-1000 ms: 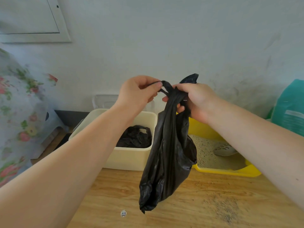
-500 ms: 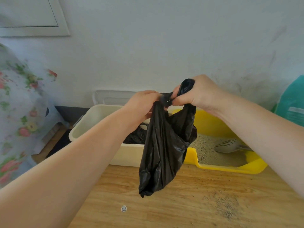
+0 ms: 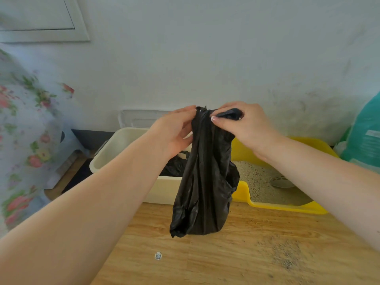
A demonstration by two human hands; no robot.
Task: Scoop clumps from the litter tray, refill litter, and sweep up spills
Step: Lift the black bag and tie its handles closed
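Two bare arms reach forward from the bottom corners, meeting at the middle of the view. Between them hangs a black plastic bag (image 3: 203, 182), held in the air above a wooden floor (image 3: 236, 254). The left hand (image 3: 174, 132) grips the bag's gathered neck from the left, fingers curled against the plastic at its top edge. The right hand (image 3: 244, 124) pinches the same neck from the right, thumb and fingers closed over a bunched fold of plastic that pokes out above its knuckles. The bag's top sits directly between the two sets of fingertips; the rest dangles below them, crumpled and slack, its bottom clear of the floor.

Behind the bag, a cream bin (image 3: 123, 147) stands against the wall with more black plastic inside. To its right lies a yellow litter tray (image 3: 287, 208) holding pale litter and a grey scoop (image 3: 281, 182). A scatter of spilled litter (image 3: 285, 258) marks the floor at lower right. A teal bag (image 3: 366, 136) stands at the right edge.
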